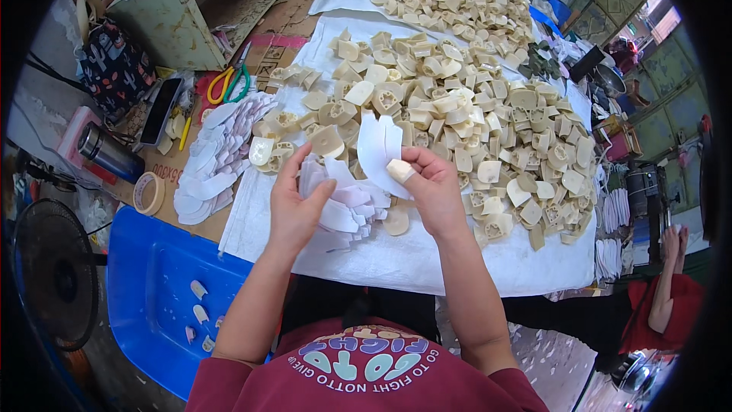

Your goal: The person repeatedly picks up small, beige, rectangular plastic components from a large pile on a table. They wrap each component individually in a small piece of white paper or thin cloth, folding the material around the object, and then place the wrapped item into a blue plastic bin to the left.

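My right hand point(435, 192) pinches a couple of thin white curved cutouts point(375, 149), upright, between its fingers and its thumb. Pale tape wraps that thumb. My left hand point(299, 202) curls around the near side of a bunch of similar white cutouts point(343, 215), some of them between its thumb and fingers. The bunch fans out over the white sheet point(396, 268). Just beyond both hands lies a broad heap of cream-coloured, hollow moulded pieces point(457, 118). A few of these sit close to my left fingertips.
At left are overlapping white cutouts point(217, 156), scissors point(229, 84), a tape roll point(149, 193), a phone point(162, 111) and a dark flask point(110, 151). A blue tub point(145, 259) stands below, near a fan point(57, 275). Another person point(663, 309) is at right.
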Demonstrator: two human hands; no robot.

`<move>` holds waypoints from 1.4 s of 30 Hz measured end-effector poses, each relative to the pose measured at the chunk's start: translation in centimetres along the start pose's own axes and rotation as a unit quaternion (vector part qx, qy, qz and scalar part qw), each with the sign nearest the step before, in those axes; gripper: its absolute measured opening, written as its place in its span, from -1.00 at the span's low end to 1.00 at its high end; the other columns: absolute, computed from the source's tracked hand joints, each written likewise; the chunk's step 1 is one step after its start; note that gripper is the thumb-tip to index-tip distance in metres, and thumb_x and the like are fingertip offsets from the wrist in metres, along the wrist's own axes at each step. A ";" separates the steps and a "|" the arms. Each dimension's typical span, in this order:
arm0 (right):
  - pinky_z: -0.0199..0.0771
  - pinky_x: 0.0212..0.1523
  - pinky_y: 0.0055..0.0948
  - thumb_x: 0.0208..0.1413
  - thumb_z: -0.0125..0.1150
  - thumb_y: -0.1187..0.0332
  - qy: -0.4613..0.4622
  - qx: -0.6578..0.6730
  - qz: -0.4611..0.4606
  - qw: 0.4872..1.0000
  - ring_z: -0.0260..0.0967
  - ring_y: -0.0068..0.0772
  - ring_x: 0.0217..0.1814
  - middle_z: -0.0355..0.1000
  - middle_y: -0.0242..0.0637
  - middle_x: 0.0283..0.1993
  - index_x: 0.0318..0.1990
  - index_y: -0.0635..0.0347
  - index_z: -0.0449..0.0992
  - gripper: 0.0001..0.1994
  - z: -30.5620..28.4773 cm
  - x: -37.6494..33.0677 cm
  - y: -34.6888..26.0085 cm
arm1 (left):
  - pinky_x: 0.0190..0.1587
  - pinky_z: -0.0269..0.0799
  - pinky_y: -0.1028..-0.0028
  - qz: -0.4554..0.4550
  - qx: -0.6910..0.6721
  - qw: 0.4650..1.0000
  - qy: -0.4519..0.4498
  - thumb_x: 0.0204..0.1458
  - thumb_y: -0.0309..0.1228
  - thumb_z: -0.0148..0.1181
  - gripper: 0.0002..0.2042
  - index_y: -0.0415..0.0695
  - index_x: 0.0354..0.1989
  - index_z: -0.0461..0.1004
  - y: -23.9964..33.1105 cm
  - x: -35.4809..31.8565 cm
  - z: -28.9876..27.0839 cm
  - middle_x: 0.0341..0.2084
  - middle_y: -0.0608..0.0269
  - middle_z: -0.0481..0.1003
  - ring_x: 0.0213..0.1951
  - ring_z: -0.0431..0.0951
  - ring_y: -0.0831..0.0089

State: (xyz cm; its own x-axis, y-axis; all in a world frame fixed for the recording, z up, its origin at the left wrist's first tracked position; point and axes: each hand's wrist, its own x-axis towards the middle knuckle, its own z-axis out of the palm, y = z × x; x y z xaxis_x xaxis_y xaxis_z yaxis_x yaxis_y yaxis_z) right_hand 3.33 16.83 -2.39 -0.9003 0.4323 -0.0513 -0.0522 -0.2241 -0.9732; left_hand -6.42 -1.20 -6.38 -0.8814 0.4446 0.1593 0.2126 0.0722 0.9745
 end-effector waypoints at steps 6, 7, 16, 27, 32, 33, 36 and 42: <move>0.43 -0.24 -0.65 0.08 0.18 0.54 -0.023 -0.041 -0.017 0.999 0.41 -0.71 -0.28 0.53 -0.38 -0.27 -0.13 0.29 0.52 -0.81 -0.9 -1.2 -0.1 | 0.23 0.14 0.26 0.069 0.172 0.979 0.082 -0.18 -0.44 0.38 -0.27 -0.28 0.23 0.20 -0.9 0.4 -0.3 0.07 -0.08 0.30 0.16 0.27 0.10; 0.43 -0.23 -0.65 0.08 0.19 0.53 -0.034 -0.031 -0.017 0.999 0.41 -0.71 -0.28 0.52 -0.38 -0.27 -0.14 0.29 0.52 -0.82 -1.0 -1.2 0.0 | 0.23 0.13 0.22 0.031 0.129 0.987 0.092 -0.20 -0.43 0.39 -0.26 -0.29 0.22 0.21 -1.1 0.7 -0.8 0.06 -0.12 0.30 0.15 0.27 0.04; 0.41 -0.25 -0.65 0.07 0.24 0.49 -0.113 -0.026 -0.002 0.993 0.38 -0.73 -0.27 0.49 -0.45 -0.29 -0.17 0.30 0.53 -0.83 0.6 -1.2 1.7 | 0.10 0.25 0.31 0.055 0.057 0.997 0.015 -0.15 -0.41 0.37 -0.46 -0.30 0.05 0.37 1.8 0.3 -2.8 -0.04 -0.01 0.39 0.05 0.37 0.25; 0.42 -0.49 -0.59 0.09 0.10 0.52 -0.048 0.047 0.165 0.984 0.44 -0.62 -0.40 0.49 -0.33 -0.41 -0.21 0.31 0.53 -0.86 2.9 0.4 2.7 | -0.18 0.43 0.42 0.034 -0.248 0.951 -0.181 0.04 -0.50 0.14 -0.85 -0.36 -0.32 0.53 6.0 -3.6 -6.1 -0.43 0.08 0.54 -0.33 0.55 0.31; 0.49 -0.29 -0.25 -0.01 0.11 0.46 -0.016 -0.322 0.014 0.947 0.52 -0.15 -0.31 0.52 -0.05 -0.38 -0.21 0.24 0.54 -0.80 3.5 -0.5 5.8 | -0.07 0.48 0.23 -0.150 -0.293 0.922 -0.202 0.19 -0.32 -0.01 -0.69 -0.38 -0.14 0.47 4.4 -1.8 -3.3 -0.13 -0.08 0.51 -0.10 0.54 0.07; 0.46 -0.16 -0.17 -0.02 0.11 0.44 -0.010 -0.342 0.007 0.940 0.49 0.01 -0.23 0.52 0.01 -0.30 -0.19 0.25 0.54 -0.78 3.9 -1.0 4.7 | -0.04 0.46 0.21 -0.184 -0.275 0.925 -0.189 0.23 -0.31 -0.07 -0.64 -0.40 -0.02 0.41 2.7 -0.9 -2.6 -0.03 -0.10 0.46 0.00 0.50 0.08; 0.48 -0.18 -0.20 -0.01 0.12 0.43 0.042 -0.325 -0.041 0.944 0.51 -0.04 -0.23 0.53 -0.04 -0.27 -0.19 0.23 0.54 -0.79 1.9 -2.9 3.1 | -0.09 0.57 0.30 -0.226 -0.354 0.901 -0.110 0.25 -0.28 -0.08 -0.61 -0.38 0.07 0.32 -0.1 0.4 -1.2 -0.05 -0.09 0.47 -0.07 0.55 0.13; 0.45 -0.16 -0.19 -0.06 0.20 0.43 0.121 -0.371 0.016 0.921 0.45 -0.05 -0.23 0.49 -0.11 -0.26 -0.13 0.26 0.48 -0.72 -4.8 -5.5 2.9 | -0.20 0.63 0.32 -0.178 -0.403 0.888 -0.128 0.26 -0.27 -0.07 -0.62 -0.35 0.07 0.32 -0.1 0.1 -1.3 -0.12 -0.11 0.50 -0.14 0.59 0.11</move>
State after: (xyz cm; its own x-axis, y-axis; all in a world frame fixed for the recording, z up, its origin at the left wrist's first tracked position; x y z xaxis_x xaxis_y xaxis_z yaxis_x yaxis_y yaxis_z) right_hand 10.18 17.98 -5.96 -0.7687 0.6382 -0.0431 0.3629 0.3796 -0.8510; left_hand -7.06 -2.30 -6.28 -0.6859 0.7172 -0.1232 -0.5233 -0.3685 0.7684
